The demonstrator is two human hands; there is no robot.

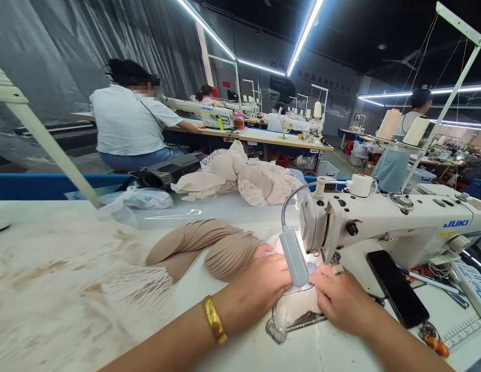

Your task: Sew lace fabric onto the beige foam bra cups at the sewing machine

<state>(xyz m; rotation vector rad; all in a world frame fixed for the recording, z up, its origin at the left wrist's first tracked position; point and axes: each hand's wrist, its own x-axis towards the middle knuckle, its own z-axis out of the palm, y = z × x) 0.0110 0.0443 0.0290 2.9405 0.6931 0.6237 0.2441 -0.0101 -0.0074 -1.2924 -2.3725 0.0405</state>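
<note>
My left hand [259, 281] lies at the left of the sewing machine's [395, 217] needle area, its fingers bent against a beige pleated fabric piece [233, 256]. The piece stretches leftward across the table in two rounded, pleated parts. My right hand [343, 294] is on the other side of the needle, thumb and fingers drawn together at the machine bed; what they pinch is hidden. A grey lamp head [294, 257] on a bendable neck lights the spot and covers some fingertips and the needle.
White lace fabric [70, 284] spreads over the table's left side, and more cream lace pieces [240, 173] are heaped behind. Right of my hand lie a black phone [397, 289], an orange-handled tool [436, 346] and a ruler [463, 330]. Other people sit at machines beyond.
</note>
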